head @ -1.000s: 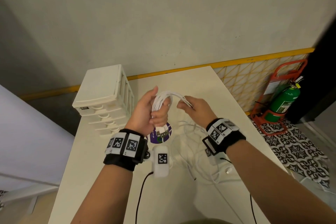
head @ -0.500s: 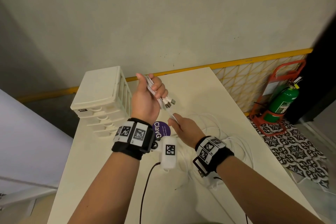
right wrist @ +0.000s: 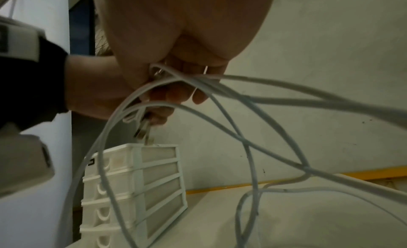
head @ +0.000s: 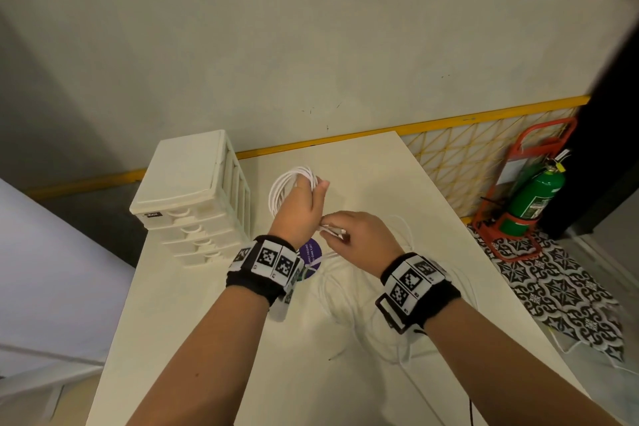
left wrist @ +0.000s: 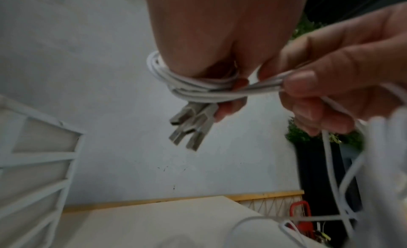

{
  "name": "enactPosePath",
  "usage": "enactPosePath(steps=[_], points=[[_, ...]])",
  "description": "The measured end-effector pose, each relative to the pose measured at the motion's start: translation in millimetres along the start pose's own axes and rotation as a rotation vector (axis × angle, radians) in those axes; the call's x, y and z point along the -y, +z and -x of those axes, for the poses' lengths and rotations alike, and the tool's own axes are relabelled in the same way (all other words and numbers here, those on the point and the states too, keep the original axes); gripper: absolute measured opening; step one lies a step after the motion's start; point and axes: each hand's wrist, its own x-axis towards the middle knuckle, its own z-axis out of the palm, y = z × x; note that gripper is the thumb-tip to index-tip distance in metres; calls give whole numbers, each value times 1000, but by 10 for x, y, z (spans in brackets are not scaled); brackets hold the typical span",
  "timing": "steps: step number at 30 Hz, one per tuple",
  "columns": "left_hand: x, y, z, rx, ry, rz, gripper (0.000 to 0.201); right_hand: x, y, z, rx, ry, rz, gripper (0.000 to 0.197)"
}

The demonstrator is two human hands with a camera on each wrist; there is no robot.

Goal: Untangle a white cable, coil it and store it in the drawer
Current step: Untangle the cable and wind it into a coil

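White cable (head: 288, 188), thin and round, is partly wound into a loose coil of several turns that loops over the left hand (head: 297, 209), above the bench (head: 373, 162). In the left wrist view the turns cross the curled fingers (left wrist: 231, 103) as a tight band, and a cluster of flat grey metal plugs (left wrist: 189, 130) sticks out below them, pointing down. More than one plug shows there, so the bundle seems to hold several strands; how many I cannot tell.

Left hand grips the coil, fingers curled round it and thumb up beside the loops. Right hand (head: 359, 242) sits just beside it, close to the left wrist, and pinches a short run of the strands (head: 332, 230) between thumb and fingertips (left wrist: 301, 84); its other fingers are curled under. From the right wrist view the strands leave that pinch and fan out in wide slack arcs (right wrist: 253, 147) toward the bench, crossing one another. The rest of the cable lies in loose tangled loops (head: 349, 290) on the bench below and to the right of both hands, some reaching the bench's right edge.

A white drawer unit (head: 193, 197) stands on the far left of the bench, well apart from the coil, its four drawers (right wrist: 114, 185) all closed.
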Motion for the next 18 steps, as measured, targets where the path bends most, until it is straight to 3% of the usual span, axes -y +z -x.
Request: enactPosePath(steps=[7, 10, 14, 18], points=[[-84, -66, -8, 239, -146, 48, 36, 28, -191, -65, -10, 62, -128, 7], [-123, -61, 57, 419, -177, 239, 33, 19, -251, -136, -34, 115, -193, 11], [-115, -41, 151, 480, -277, 448, 42, -32, -295, -177, 61, 175, -193, 25], [-84, -82, 204, 549, -320, 397, 58, -125, -290, -118, 85, 257, -76, 29]])
